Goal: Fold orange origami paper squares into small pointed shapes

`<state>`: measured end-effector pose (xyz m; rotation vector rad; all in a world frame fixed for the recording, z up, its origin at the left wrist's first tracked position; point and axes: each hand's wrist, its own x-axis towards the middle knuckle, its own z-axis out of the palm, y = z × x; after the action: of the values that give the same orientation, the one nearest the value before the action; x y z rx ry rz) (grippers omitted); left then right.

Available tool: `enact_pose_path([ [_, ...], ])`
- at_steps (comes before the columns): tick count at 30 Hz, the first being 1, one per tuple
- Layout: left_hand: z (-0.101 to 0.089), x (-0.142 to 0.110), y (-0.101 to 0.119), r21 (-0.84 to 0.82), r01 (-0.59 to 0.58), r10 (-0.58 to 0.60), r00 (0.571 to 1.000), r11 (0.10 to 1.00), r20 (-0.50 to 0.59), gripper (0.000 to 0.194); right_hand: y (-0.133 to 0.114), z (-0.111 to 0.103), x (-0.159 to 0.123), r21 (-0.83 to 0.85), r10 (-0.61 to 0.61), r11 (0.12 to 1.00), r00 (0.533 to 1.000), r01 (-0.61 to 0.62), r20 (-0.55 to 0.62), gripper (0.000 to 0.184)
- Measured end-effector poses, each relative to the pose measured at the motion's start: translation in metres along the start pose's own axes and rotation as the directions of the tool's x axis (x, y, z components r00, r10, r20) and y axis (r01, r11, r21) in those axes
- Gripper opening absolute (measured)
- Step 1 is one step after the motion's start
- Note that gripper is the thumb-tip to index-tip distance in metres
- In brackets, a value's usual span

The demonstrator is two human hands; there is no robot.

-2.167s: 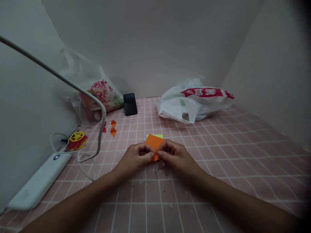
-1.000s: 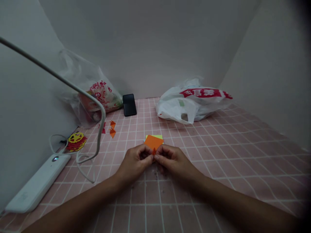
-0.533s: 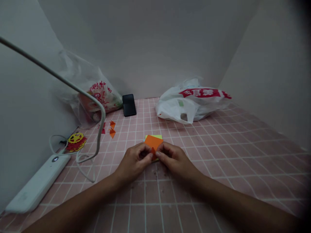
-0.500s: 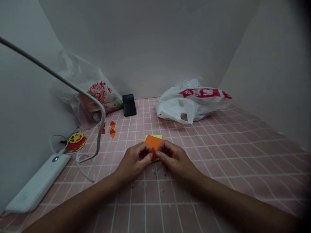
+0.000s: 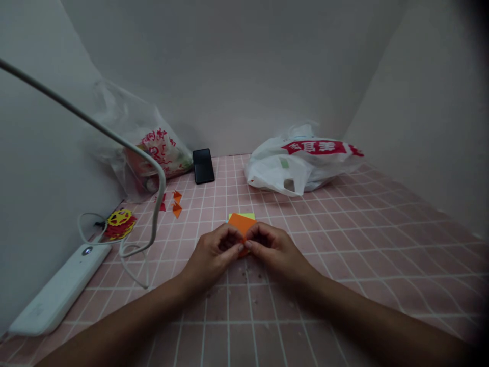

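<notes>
My left hand (image 5: 214, 251) and my right hand (image 5: 275, 250) meet at the middle, thumbs and fingertips pinched together. Between them is a small piece of folded orange paper (image 5: 243, 243), mostly hidden by the fingers. Just beyond and beneath the fingertips lies a stack of square paper sheets, with an orange sheet (image 5: 241, 222) on top and a yellow sheet (image 5: 250, 216) showing behind it. To the left, two small folded orange paper figures (image 5: 176, 203) rest on the tiled surface beside a red folded piece (image 5: 163, 203).
A white power strip-like device (image 5: 57, 293) with a looping cable (image 5: 156, 214) stands at left, near yellow and red cutouts (image 5: 119, 224). Along the back are a clear plastic bag (image 5: 153, 148), a black phone (image 5: 203, 166) and a white plastic bag (image 5: 298, 160). Walls surround the pink tiled surface (image 5: 344, 316).
My hands have come closer together, thumb tips now almost touching. The small orange folded piece that stood up between them is now largely covered by the fingers.
</notes>
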<state>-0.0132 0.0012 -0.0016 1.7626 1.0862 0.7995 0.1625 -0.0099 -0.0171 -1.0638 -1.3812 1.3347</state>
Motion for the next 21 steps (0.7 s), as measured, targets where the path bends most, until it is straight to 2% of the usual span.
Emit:
enact_pose_path([
  [6,0.0002,-0.0005,0.0033,0.032,-0.029,0.030,0.998,0.999,-0.055,0.005,-0.0015,0.0010,-0.0020,0.045,-0.015,0.999,1.000,0.014,0.021,0.009],
  [12,0.0008,-0.0004,0.0037,-0.030,-0.026,0.023,0.996,0.999,-0.086,0.007,-0.0009,-0.0007,-0.0018,-0.022,-0.057,0.998,0.998,0.058,0.036,0.011],
  [21,0.0019,0.0004,0.0032,-0.157,0.042,-0.048,0.998,0.987,-0.036,0.010,0.0005,-0.0008,-0.0021,-0.072,-0.070,0.995,0.997,0.073,0.034,0.009],
])
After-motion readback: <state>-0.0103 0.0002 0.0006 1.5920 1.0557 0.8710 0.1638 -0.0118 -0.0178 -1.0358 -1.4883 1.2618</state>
